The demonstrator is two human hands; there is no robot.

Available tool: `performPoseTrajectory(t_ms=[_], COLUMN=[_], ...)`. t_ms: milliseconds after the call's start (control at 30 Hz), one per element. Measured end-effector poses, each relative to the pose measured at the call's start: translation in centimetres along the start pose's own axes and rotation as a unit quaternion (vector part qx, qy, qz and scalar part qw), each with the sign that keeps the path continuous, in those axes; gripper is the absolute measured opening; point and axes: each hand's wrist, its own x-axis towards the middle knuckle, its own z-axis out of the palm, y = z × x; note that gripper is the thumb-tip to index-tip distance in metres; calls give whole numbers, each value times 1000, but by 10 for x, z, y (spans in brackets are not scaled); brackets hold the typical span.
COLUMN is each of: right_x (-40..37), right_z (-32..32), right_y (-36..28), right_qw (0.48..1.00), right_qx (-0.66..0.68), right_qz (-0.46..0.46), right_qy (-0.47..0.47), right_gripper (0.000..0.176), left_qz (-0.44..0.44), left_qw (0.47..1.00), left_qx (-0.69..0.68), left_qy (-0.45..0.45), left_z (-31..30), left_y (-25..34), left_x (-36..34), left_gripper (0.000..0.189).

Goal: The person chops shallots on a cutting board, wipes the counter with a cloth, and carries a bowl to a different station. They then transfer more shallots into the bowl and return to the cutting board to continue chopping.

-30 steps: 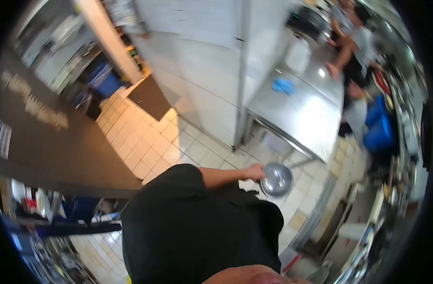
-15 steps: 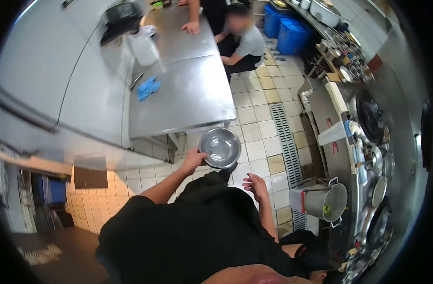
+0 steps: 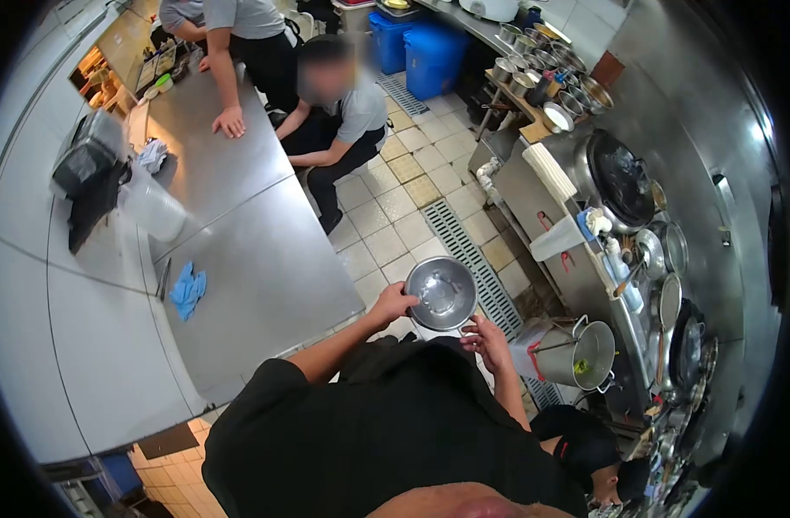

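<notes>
A round stainless steel mixing bowl [image 3: 443, 293] is in front of my body, tilted so its shiny inside faces me. My left hand [image 3: 393, 304] is closed on its left rim, thumb over the edge; the fingers beneath are hidden. Small pale patches or reflections show on the bowl's bottom. At the lower right rim is my right hand [image 3: 488, 342], fingers apart and fingertips right at the bowl's edge.
A steel table [image 3: 265, 268] with a crumpled blue cloth [image 3: 187, 291] stands left. A person crouches [image 3: 347, 121] beside it; another rests a hand [image 3: 230, 122] on it. Right are a large pot [image 3: 595, 356] and a stove counter with pans. Another person's black cap [image 3: 576, 440] shows lower right.
My view has turned to the right. The bowl has moved away from the table's edge, still in my left hand, and my right hand has come up to its rim.
</notes>
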Motion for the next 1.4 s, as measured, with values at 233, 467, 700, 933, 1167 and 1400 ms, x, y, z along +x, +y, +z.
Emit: performPoseTrajectory(t_ms=[233,467,700,933,1167,1400], right_x=[85,248,397,485,574,668], right_z=[-33,-56,-20,23,1,8], right_y=[-55,-162,-286,-358,-417,-492], right_qw=[999,997,989,980,991,989], right_qx=[-34,-60,-56,-21,59,123], right_qz=[40,40,43,89,113,75], right_qy=[7,-19,-133,-177,-48,16], right_gripper=[42,40,34,33,32,31], left_qz=[-32,-30,17,-18,-29,20], left_qw=[994,990,963,954,978,992], left_qx=[-101,-53,-77,-125,-92,-37], left_qy=[10,127,257,270,184,120], left_z=[-4,-22,-43,-69,-105,-144], left_y=[26,85,166,182,281,396], left_x=[81,186,270,374,527,672], left_gripper=[32,29,23,24,25,30])
